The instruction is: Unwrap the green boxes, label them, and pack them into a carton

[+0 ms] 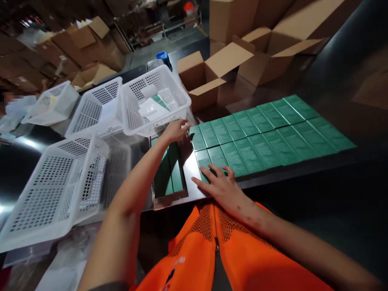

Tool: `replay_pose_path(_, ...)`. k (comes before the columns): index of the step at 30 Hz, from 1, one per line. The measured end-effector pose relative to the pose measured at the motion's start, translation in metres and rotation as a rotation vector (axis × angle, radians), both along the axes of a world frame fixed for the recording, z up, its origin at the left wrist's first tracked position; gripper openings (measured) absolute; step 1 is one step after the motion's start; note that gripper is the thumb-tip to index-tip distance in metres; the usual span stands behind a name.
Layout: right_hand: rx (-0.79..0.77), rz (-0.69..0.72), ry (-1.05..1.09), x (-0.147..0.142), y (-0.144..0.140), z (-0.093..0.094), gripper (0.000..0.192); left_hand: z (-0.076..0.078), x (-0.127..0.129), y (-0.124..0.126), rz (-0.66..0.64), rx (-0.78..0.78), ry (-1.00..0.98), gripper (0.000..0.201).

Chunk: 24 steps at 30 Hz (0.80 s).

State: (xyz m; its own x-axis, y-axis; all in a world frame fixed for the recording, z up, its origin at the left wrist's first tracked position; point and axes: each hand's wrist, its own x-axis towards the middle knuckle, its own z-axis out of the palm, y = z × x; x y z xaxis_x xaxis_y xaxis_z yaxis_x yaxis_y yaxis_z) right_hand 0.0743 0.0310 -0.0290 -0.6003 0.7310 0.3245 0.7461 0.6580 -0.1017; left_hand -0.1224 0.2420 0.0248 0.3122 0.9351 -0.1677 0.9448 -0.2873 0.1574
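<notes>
Two rows of flat green boxes [254,139] lie side by side on the table. My right hand [222,184] rests with fingers spread at the near left end of these rows, its fingertips touching the boxes. At the far left end, my left hand [176,131] reaches between the rows and a white perforated basket [156,101], fingers loosely bent and apart, holding nothing I can see. More green boxes [169,173] show below my left forearm, partly hidden by it. A bare metal strip [192,173] separates them from the two rows.
White papers and a green-and-white item lie in that basket. Other white baskets [51,190] stand to the left. Open cardboard boxes [200,81] stand behind the rows, beside a blue object [164,59]. At the far left edge, part of another person shows.
</notes>
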Motion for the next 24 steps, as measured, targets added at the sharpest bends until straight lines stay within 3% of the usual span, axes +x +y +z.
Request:
replay_pose_path(3,0.003,0.017,-0.037,0.006,0.008,-0.004,0.037,-0.007,0.024,0.014,-0.014,-0.068,0.049,0.048)
replay_pose_path(6,0.002,0.017,0.012,0.003,0.009,-0.009,0.024,-0.006,0.032,0.019,-0.017,-0.062,0.108,0.046)
replay_pose_path(13,-0.033,0.055,0.354,-0.023,0.006,-0.027,0.019,0.008,0.0,0.007,0.092,-0.05,0.293,0.048)
replay_pose_path(17,-0.069,0.073,0.332,-0.034,0.011,-0.025,0.019,0.001,-0.011,-0.002,0.164,-0.051,0.288,0.054)
replay_pose_path(20,-0.075,0.075,0.3,-0.039,0.012,-0.019,0.031,-0.002,-0.014,-0.005,0.176,-0.046,0.251,0.06)
replay_pose_path(24,-0.066,0.049,0.291,-0.051,0.011,-0.017,0.034,-0.003,-0.013,-0.005,0.176,-0.04,0.261,0.053)
